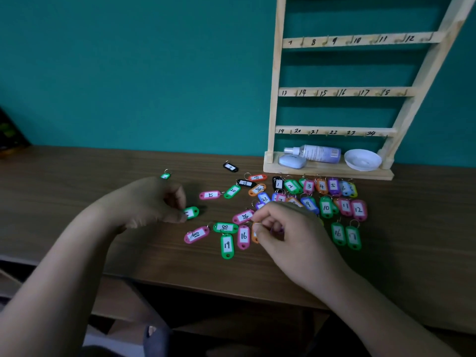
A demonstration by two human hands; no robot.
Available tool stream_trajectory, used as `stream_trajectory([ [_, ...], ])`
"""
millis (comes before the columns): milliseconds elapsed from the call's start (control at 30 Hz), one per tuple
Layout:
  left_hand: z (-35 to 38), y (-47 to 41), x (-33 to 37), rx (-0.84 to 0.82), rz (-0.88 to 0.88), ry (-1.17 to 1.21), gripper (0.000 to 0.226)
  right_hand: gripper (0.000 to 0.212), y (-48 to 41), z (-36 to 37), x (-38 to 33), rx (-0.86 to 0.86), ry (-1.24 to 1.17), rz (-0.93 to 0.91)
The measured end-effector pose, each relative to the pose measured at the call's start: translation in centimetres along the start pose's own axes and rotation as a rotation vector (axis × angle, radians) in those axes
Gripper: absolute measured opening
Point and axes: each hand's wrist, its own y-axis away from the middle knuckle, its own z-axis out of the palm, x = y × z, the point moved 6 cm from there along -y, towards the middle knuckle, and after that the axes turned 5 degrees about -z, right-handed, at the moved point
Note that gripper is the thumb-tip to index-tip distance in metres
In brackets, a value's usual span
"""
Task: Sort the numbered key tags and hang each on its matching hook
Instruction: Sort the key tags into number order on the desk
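Now, rack (334, 92): showing handwritten numbers 7 to 24 along its rails.
Left hand (152, 202): pinching a green tag (192, 212) (number hidden) lying at its fingertips on the table (116, 163).
Right hand (288, 228): gripping an orange tag (255, 238), just beside pink tag 16 (243, 237).

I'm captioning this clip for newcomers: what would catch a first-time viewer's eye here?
First, the bright scatter of numbered key tags across the dark wooden table. Behind them stands a pale wooden rack against the teal wall, its visible hooks bare. The left hand pinches a green tag; the right hand pinches an orange tag.
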Motion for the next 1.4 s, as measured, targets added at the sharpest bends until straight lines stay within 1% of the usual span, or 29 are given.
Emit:
stream_trajectory([
  [100, 0.0, 0.8, 1.6, 0.057, 0.121, 0.110, 0.012, 0.009, 0.0, 0.4, -0.5, -0.005, -0.011, -0.023],
  [200, 1.1, 1.5, 4.0, -0.018, 0.257, 0.291, 0.009, 0.013, 0.0, 0.7, -0.6, -0.015, -0.040, -0.013],
  [267, 1.8, 1.7, 5.2, -0.042, 0.319, 0.362, 0.010, 0.016, -0.1, 0.9, -0.8, -0.026, -0.079, 0.007],
  [367, 2.5, 1.6, 6.1, -0.064, 0.340, 0.436, 0.019, 0.016, -0.1, 0.9, -0.6, -0.016, -0.191, 0.061],
  [467, 2.4, 1.4, 6.4, -0.020, 0.323, 0.517, 0.030, 0.012, -0.1, 0.8, -0.2, -0.013, -0.247, 0.108],
  [567, 2.5, 1.2, 6.7, -0.011, 0.357, 0.598, 0.028, 0.010, -0.1, 0.5, 0.1, 0.009, -0.235, 0.104],
  [667, 3.2, 1.3, 7.5, -0.012, 0.393, 0.653, 0.026, 0.012, -0.1, 0.7, 0.4, -0.023, -0.313, 0.128],
  [833, 4.2, 1.5, 8.6, -0.018, 0.426, 0.647, 0.023, 0.020, -0.1, 0.8, 1.0, -0.068, -0.455, 0.209],
  [967, 4.0, 1.1, 7.9, -0.032, 0.339, 0.659, 0.040, 0.019, -0.1, 0.2, 1.4, -0.041, -0.422, 0.237],
  [1000, 3.9, 0.9, 7.5, -0.024, 0.313, 0.620, 0.041, 0.019, -0.1, -0.1, 1.5, -0.036, -0.397, 0.242],
  [1033, 3.8, 0.7, 7.1, -0.007, 0.296, 0.550, 0.036, 0.019, 0.0, -0.3, 1.6, -0.032, -0.377, 0.247],
  [1133, 3.3, 0.3, 5.7, 0.042, 0.281, 0.333, 0.012, 0.020, -0.1, -0.6, 1.7, -0.021, -0.360, 0.262],
  [1167, 3.2, 0.2, 5.3, 0.032, 0.280, 0.289, 0.008, 0.019, -0.1, -0.7, 1.6, -0.018, -0.360, 0.264],
  [1300, 3.4, -0.2, 4.4, -0.023, 0.252, 0.171, 0.020, 0.020, -0.2, -0.6, 1.4, -0.019, -0.351, 0.255],
  [1400, 4.1, -0.7, 4.2, -0.050, 0.219, 0.117, 0.020, 0.020, 0.0, -0.6, 1.3, -0.030, -0.330, 0.240],
])
